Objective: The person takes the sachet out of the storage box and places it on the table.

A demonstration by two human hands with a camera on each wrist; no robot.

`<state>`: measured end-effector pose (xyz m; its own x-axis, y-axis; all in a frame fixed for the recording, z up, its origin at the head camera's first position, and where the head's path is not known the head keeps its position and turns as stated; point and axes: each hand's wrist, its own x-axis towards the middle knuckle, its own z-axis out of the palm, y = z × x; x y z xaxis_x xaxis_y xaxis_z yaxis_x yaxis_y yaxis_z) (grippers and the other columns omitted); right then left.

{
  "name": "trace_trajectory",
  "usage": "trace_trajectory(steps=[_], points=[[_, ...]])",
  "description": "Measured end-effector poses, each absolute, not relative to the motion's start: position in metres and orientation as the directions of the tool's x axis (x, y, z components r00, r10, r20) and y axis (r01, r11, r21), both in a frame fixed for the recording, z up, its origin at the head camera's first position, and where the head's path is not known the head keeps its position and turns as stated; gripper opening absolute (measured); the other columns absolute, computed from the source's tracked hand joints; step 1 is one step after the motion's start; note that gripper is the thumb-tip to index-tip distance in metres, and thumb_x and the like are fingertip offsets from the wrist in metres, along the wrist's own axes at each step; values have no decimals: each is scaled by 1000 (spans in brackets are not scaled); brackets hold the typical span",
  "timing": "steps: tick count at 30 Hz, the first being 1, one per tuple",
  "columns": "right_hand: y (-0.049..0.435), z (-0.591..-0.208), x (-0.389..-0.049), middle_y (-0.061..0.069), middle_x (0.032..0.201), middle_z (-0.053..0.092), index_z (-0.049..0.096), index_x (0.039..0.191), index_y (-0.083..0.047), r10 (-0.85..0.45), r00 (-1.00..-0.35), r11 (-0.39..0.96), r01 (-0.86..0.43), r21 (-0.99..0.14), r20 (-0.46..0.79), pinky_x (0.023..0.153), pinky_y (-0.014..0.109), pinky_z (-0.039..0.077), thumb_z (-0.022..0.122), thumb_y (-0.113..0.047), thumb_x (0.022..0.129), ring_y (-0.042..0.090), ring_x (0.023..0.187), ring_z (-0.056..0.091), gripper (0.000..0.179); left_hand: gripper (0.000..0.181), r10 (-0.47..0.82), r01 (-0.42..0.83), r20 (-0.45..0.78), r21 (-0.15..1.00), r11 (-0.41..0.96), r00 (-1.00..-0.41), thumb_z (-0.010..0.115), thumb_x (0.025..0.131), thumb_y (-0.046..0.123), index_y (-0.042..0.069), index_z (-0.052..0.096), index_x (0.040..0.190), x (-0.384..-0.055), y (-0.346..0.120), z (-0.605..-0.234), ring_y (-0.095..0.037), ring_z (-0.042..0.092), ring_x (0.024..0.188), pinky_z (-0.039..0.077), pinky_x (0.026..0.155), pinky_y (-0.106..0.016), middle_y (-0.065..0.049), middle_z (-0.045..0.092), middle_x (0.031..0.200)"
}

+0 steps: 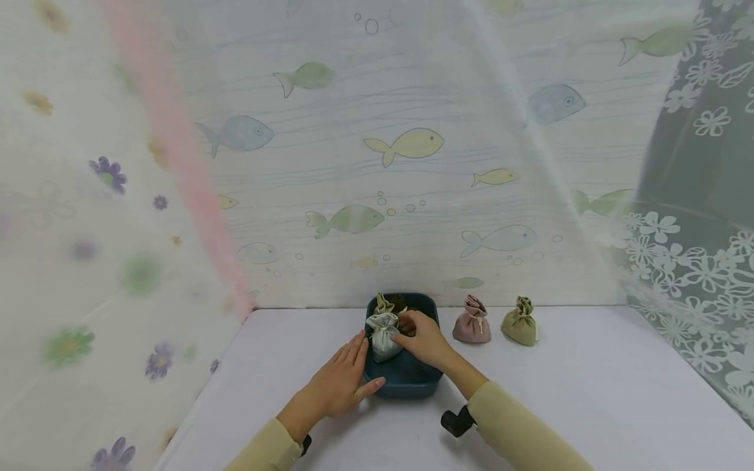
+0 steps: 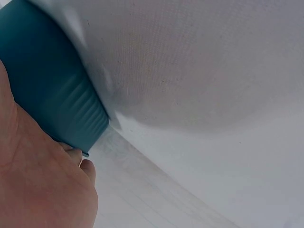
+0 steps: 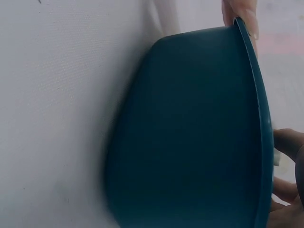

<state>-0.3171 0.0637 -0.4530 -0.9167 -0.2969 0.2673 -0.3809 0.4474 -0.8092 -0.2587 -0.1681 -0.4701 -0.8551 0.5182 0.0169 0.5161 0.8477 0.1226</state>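
Note:
A dark teal basin (image 1: pixel 406 389) stands on the white table. In it are a pale grey drawstring pouch (image 1: pixel 385 347), a green pouch (image 1: pixel 383 303) behind that one, and something dark olive at the back, partly hidden. My right hand (image 1: pixel 432 343) reaches over the basin's right rim, and its thumb and fingers pinch the pale grey pouch's right side; the fingertips are partly hidden. Along the basin's left side lies my left hand (image 1: pixel 338 386), fingers straight against the rim and thumb at the near corner. In the right wrist view, the basin's wall (image 3: pixel 190 128) fills the middle.
Right of the basin stand a pink drawstring pouch (image 1: pixel 472 324) and an olive-green one (image 1: pixel 520 325) on the white tabletop (image 1: pixel 565 386). A sheer curtain with fish prints (image 1: pixel 353 261) hangs behind the table, and flowered curtain panels flank both sides.

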Motion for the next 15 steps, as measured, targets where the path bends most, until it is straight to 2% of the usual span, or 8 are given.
trace_trajectory(steps=[6,15], points=[[59,-457,-320,15,117,67,63,128,5,-280,-929,460,-352,-815,243,93,46,56,77,-11,92,32,108,66,42,98,519,516,15,128,847,-855,22,102,74,-3,14,162,-259,-168,-470,-29,11,158,20,125,-47,-19,6,171],[55,-465,-322,16,116,68,64,128,3,-296,-914,437,-387,-812,277,93,48,57,76,-16,93,33,110,65,41,98,517,514,3,122,849,-856,21,102,74,-3,14,162,-259,-169,-470,-29,10,158,20,125,-47,-18,5,171]])
